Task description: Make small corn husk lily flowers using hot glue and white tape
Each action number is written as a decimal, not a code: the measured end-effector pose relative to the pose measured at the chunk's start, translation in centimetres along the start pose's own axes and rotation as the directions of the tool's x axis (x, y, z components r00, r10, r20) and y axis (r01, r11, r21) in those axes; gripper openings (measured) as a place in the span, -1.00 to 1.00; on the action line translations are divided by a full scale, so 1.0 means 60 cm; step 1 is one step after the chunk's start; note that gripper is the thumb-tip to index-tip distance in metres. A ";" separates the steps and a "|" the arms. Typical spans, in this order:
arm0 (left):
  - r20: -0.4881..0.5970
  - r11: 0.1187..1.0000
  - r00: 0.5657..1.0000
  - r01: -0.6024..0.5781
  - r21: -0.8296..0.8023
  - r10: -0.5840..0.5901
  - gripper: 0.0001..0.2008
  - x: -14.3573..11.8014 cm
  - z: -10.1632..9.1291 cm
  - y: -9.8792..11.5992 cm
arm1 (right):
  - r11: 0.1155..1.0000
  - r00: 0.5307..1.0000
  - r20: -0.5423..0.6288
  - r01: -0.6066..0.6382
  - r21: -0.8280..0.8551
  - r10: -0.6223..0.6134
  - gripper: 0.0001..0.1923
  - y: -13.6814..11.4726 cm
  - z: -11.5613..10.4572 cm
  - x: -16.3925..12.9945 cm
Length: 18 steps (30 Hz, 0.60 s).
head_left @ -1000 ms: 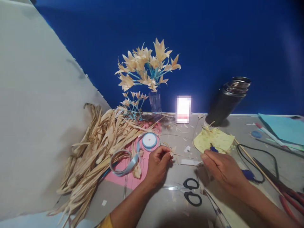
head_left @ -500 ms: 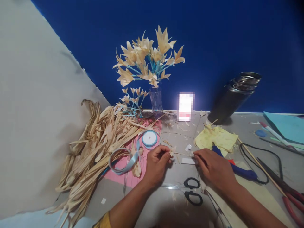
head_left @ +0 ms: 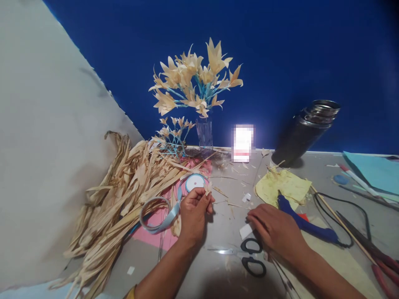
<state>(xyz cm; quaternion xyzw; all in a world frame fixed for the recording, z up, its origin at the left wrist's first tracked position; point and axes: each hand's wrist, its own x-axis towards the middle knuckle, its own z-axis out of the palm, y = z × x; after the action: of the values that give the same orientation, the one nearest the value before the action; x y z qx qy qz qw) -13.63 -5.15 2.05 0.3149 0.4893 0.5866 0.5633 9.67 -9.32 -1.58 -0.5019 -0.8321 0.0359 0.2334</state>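
Deep blue wall behind, grey work table (head_left: 218, 265) in front, littered with trimmings. Left hand (head_left: 193, 211) raised just above the tabletop, thumb and fingertips pinched on a small dried-husk flower piece (head_left: 208, 187), held upright beside the blue ribbon spool (head_left: 195, 182). Right hand (head_left: 272, 230) lying low on the table, fingers together and reaching toward a small white paper scrap (head_left: 245, 231); fingertips touching or nearly touching it, contact hard to confirm at this angle. Black-handled scissors (head_left: 249, 254) flat on the table just below both hands. Blue glue gun (head_left: 304, 222) just right of the right hand, nozzle on a yellow sheet (head_left: 285, 185), black cord looping off behind. Loose loop of ribbon (head_left: 156, 216) on pink paper (head_left: 156, 232), left of the left hand. Heap of dried corn husks (head_left: 124, 195) further left. Glass vase of finished husk flowers on blue stems (head_left: 196, 83) at the wall; dark steel flask (head_left: 304, 131) to its right.
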 end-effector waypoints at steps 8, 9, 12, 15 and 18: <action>-0.010 0.995 1.000 -0.019 -0.095 0.018 -0.59 -0.038 -0.011 0.062 | 0.996 0.992 0.091 -0.079 -0.040 0.082 -0.74 -0.002 -0.036 0.007; -0.025 0.996 0.999 -0.042 -0.081 0.040 -0.59 -0.042 -0.019 0.072 | 0.996 0.988 0.133 -0.069 -0.050 0.076 -0.74 -0.009 -0.038 0.008; -0.088 0.992 0.990 -0.118 -0.041 0.114 -0.60 -0.048 -0.052 0.098 | 0.998 0.971 0.233 -0.042 -0.053 0.053 -0.72 -0.029 -0.034 0.005; -0.165 0.961 0.948 -0.276 0.008 0.274 -0.66 -0.050 -0.090 0.120 | 0.999 0.956 0.292 -0.008 -0.037 0.019 -0.70 -0.042 -0.024 -0.003; -0.199 0.904 0.882 -0.418 0.087 0.427 -0.74 -0.054 -0.116 0.134 | 1.000 0.963 0.270 0.006 -0.025 0.001 -0.69 -0.047 -0.015 -0.009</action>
<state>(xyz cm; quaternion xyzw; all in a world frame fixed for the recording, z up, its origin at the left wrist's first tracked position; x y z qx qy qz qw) -22.33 -8.89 7.89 0.3607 0.4787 0.7153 0.3593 7.94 -11.32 -0.14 -0.4942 -0.8571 0.0930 0.1114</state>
